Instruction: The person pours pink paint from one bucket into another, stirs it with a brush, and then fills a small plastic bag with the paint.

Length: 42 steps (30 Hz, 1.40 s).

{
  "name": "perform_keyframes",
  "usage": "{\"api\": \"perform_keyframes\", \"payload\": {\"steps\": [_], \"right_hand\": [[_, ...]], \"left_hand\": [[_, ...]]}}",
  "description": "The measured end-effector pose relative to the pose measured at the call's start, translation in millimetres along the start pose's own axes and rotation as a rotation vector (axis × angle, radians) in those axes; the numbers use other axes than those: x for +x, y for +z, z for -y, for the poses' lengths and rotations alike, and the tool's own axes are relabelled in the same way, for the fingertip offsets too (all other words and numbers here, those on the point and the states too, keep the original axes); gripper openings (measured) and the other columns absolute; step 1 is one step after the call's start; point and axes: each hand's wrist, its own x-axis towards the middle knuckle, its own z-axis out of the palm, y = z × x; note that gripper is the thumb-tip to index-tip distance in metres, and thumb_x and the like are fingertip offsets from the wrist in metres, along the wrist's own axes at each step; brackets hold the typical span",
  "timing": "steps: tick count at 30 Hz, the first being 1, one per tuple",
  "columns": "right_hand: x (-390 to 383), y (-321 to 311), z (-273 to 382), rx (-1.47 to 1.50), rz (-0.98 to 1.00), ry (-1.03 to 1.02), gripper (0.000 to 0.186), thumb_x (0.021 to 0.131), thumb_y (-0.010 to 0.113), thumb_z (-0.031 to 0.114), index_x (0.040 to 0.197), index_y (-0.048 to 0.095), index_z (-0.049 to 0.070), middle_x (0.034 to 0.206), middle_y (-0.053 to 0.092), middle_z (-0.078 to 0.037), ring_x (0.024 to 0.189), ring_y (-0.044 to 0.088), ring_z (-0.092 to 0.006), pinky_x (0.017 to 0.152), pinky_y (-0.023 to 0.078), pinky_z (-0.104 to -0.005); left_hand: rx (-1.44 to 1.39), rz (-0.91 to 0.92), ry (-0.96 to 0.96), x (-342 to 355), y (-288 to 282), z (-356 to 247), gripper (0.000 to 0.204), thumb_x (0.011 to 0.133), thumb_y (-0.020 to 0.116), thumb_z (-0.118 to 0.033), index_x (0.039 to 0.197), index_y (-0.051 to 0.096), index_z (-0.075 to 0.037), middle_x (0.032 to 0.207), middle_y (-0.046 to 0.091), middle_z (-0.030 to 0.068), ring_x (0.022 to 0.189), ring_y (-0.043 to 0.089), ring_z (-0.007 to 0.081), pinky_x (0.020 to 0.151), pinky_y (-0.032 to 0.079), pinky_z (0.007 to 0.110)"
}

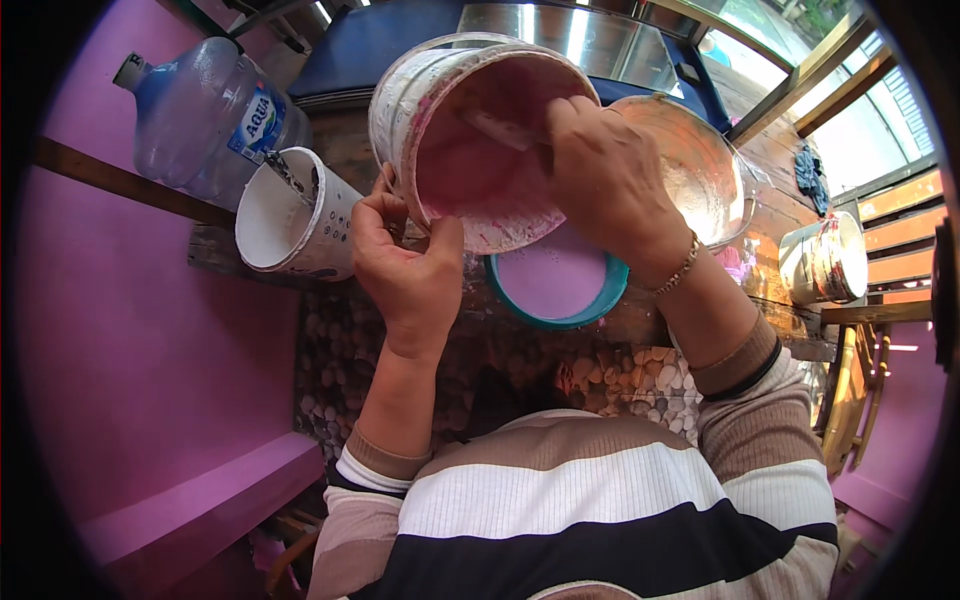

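A white bucket (pixel 395 115), its inside coated in pink, is tipped on its side with its mouth toward me. My left hand (pixel 410 265) grips the lower left of its rim, thumb and fingers on either side. Inside the mouth, my right hand (pixel 610 180) is closed around a flat, pink-smeared tool (pixel 500 130) that lies against the inner wall; its handle is hidden by the fingers. Below the rim stands a teal basin (pixel 570 318) holding pale pink liquid (pixel 550 278), partly covered by the bucket and my right wrist.
To the left are a smaller white bucket (pixel 340 215) and a large clear water bottle (pixel 195 125). A wide orange-stained tub (pixel 690 170) stands behind my right hand. Farther right are a paint-streaked pail (pixel 825 258) and a dark cloth (pixel 810 180) on the wooden table (pixel 780 215).
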Motion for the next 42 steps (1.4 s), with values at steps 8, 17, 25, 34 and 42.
{"api": "perform_keyframes", "payload": {"steps": [8, 17, 25, 34, 42], "right_hand": [[-7.7, 19.5, -8.6, -0.065, -0.094, 0.088, 0.005, 0.080, 0.056, 0.007, 0.083, 0.056, 0.003, 0.077, 0.060, -0.013, 0.069, 0.066, -0.0286, 0.059, 0.054, -0.0370], [9.8, 56.3, 12.8, 0.036, -0.119, -0.091, 0.013, 0.072, 0.063, 0.010, 0.082, 0.060, 0.002, 0.079, 0.062, -0.015, 0.071, 0.067, -0.0286, 0.061, 0.055, -0.0368], [7.2, 48.3, -2.6, 0.043, -0.066, -0.145, 0.010, 0.074, 0.060, 0.006, 0.083, 0.060, 0.002, 0.081, 0.062, -0.015, 0.072, 0.066, -0.0288, 0.062, 0.055, -0.0368], [11.0, 25.1, -4.9, 0.054, -0.101, -0.138, 0.012, 0.078, 0.060, 0.007, 0.089, 0.058, 0.004, 0.084, 0.059, -0.012, 0.075, 0.063, -0.0290, 0.065, 0.052, -0.0394], [-33.6, -13.6, -45.1, 0.028, -0.185, 0.054, 0.020, 0.084, 0.071, 0.016, 0.101, 0.066, 0.007, 0.095, 0.061, -0.006, 0.081, 0.064, -0.0261, 0.065, 0.051, -0.0374]], "left_hand": [[-0.051, 0.061, -0.048, 6.5, -0.4, -7.4, 0.029, 0.069, 0.068, 0.004, 0.087, 0.046, 0.000, 0.128, 0.056, 0.0313, 0.121, 0.057, 0.0304, 0.090, 0.048, 0.030], [0.034, 0.103, -0.017, 10.1, 4.3, -9.2, 0.029, 0.069, 0.069, 0.004, 0.089, 0.049, 0.001, 0.110, 0.063, 0.0187, 0.109, 0.060, 0.0189, 0.085, 0.048, 0.027], [0.041, 0.063, -0.053, 17.2, -2.0, 14.0, 0.026, 0.074, 0.064, 0.006, 0.096, 0.052, -0.001, 0.089, 0.057, 0.0016, 0.077, 0.053, 0.0055, 0.069, 0.045, 0.020], [-0.013, 0.109, -0.046, 18.5, 3.4, -1.8, 0.028, 0.071, 0.067, 0.005, 0.089, 0.047, -0.001, 0.125, 0.059, 0.0249, 0.110, 0.060, 0.0188, 0.084, 0.048, 0.026], [-0.116, 0.168, 0.113, 3.9, 8.6, -5.7, 0.030, 0.075, 0.065, 0.010, 0.096, 0.046, 0.002, 0.128, 0.055, 0.0252, 0.117, 0.056, 0.0229, 0.080, 0.054, 0.026]]}}
